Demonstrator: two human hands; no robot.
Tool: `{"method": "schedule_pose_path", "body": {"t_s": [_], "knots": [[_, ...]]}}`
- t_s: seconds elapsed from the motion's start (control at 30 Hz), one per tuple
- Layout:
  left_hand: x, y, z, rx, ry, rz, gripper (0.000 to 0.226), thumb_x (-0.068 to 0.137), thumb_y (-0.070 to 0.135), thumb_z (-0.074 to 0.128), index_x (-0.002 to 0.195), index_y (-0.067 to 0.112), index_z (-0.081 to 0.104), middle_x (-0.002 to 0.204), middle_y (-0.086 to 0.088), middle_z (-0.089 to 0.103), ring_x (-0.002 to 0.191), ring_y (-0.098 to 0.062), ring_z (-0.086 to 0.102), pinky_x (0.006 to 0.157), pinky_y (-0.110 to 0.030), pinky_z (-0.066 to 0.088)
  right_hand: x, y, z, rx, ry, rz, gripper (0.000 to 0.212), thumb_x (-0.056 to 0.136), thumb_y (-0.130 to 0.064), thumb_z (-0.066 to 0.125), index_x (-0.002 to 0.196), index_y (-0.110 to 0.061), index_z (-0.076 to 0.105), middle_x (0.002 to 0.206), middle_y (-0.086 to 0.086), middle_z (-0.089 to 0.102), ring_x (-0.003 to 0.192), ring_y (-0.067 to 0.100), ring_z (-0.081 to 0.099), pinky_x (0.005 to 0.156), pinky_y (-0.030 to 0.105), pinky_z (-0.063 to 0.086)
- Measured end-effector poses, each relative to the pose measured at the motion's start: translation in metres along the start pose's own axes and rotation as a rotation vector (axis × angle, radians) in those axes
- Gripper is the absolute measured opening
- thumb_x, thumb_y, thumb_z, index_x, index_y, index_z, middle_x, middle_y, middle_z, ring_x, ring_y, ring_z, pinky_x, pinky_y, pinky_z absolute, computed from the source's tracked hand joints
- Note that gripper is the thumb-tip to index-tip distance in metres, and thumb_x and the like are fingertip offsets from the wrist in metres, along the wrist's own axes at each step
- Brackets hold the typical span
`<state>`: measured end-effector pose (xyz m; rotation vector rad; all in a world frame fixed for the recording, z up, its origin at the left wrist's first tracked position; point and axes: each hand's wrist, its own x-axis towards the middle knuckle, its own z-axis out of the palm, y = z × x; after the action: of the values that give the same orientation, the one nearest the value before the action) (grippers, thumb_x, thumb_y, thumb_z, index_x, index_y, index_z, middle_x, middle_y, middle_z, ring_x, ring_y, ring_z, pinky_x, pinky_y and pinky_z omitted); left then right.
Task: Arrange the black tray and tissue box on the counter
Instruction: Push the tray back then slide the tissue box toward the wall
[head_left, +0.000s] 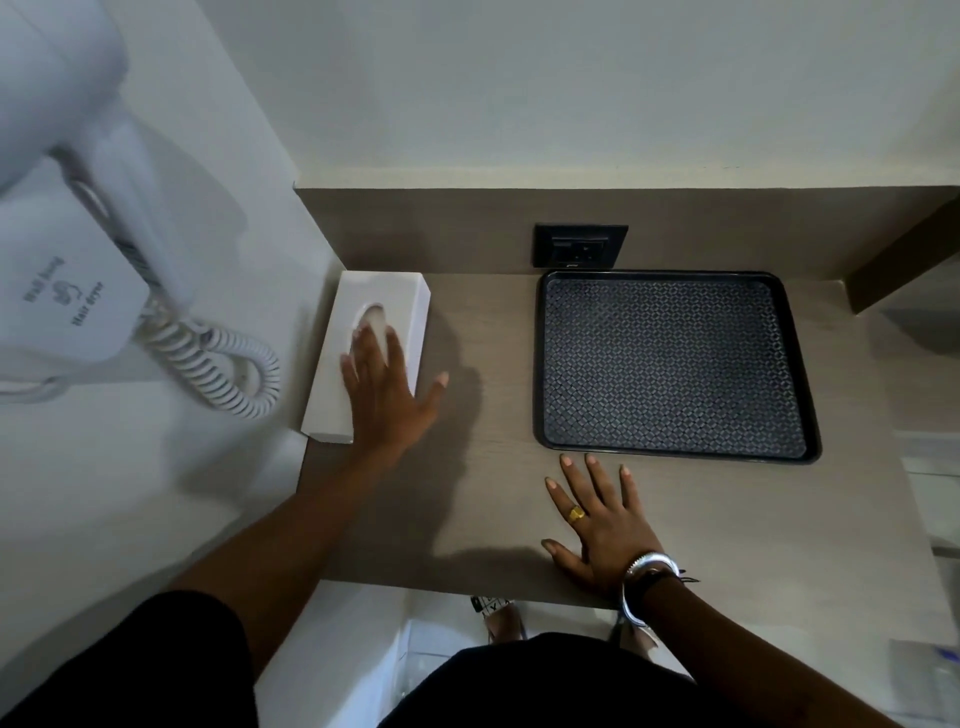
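A white tissue box (385, 299) lies lengthwise along the left wall on the brown counter (483, 499). My left hand (387, 389) rests flat on the near half of its top, fingers spread over the oval opening, thumb out over the counter. A black tray (675, 364) with a patterned mat lies flat at the back right, nothing on it, its far edge near the back panel. Flat on the counter, my right hand (597, 519) has its fingers apart, fingertips just short of the tray's near edge and not touching it.
A white wall-hung hair dryer (62, 260) with a coiled cord (223, 364) hangs on the left wall beside the box. A black power socket (580, 245) sits in the back panel behind the tray. The counter's front edge runs below my right wrist.
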<state>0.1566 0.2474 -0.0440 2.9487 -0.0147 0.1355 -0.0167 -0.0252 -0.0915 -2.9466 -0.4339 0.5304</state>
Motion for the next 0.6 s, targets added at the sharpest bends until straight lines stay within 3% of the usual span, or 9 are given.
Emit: {"method": "schedule_pose_path", "body": {"t_s": [0.07, 0.17, 0.37, 0.6], "knots": [[-0.022, -0.014, 0.005, 0.085, -0.012, 0.199, 0.094, 0.084, 0.073, 0.041, 0.156, 0.016, 0.019, 0.165, -0.018, 0.01, 0.153, -0.036, 0.012, 0.122, -0.053, 0.008, -0.001, 0.0, -0.002, -0.003, 0.006, -0.003, 0.078, 0.084, -0.07, 0.041, 0.148, -0.026, 0.035, 0.159, 0.007, 0.025, 0.144, 0.037, 0.022, 0.112, 0.06, 0.007], [-0.043, -0.036, 0.013, 0.156, -0.053, 0.321, 0.093, 0.084, 0.075, 0.035, 0.156, 0.02, 0.018, 0.166, -0.013, 0.01, 0.152, -0.034, 0.015, 0.123, -0.055, 0.017, -0.001, 0.0, -0.003, -0.009, 0.008, -0.003, 0.078, 0.084, -0.07, 0.04, 0.148, -0.026, 0.035, 0.159, 0.007, 0.026, 0.144, 0.037, 0.022, 0.112, 0.06, 0.007], [-0.028, -0.035, 0.016, 0.224, -0.072, 0.276, 0.094, 0.084, 0.081, 0.032, 0.155, 0.02, 0.023, 0.164, -0.013, 0.019, 0.15, -0.033, 0.021, 0.122, -0.053, 0.011, 0.0, -0.002, -0.004, -0.021, -0.013, 0.003, 0.078, 0.084, -0.07, 0.039, 0.148, -0.026, 0.034, 0.159, 0.007, 0.024, 0.145, 0.037, 0.022, 0.112, 0.06, 0.008], [0.001, -0.036, 0.017, 0.26, -0.061, 0.188, 0.077, 0.092, 0.068, 0.032, 0.152, 0.02, 0.03, 0.161, -0.018, 0.026, 0.148, -0.036, 0.028, 0.117, -0.061, 0.02, 0.0, -0.001, -0.003, -0.019, -0.024, 0.009, 0.078, 0.084, -0.07, 0.039, 0.149, -0.027, 0.032, 0.16, 0.007, 0.023, 0.145, 0.037, 0.021, 0.112, 0.061, 0.01]]}}
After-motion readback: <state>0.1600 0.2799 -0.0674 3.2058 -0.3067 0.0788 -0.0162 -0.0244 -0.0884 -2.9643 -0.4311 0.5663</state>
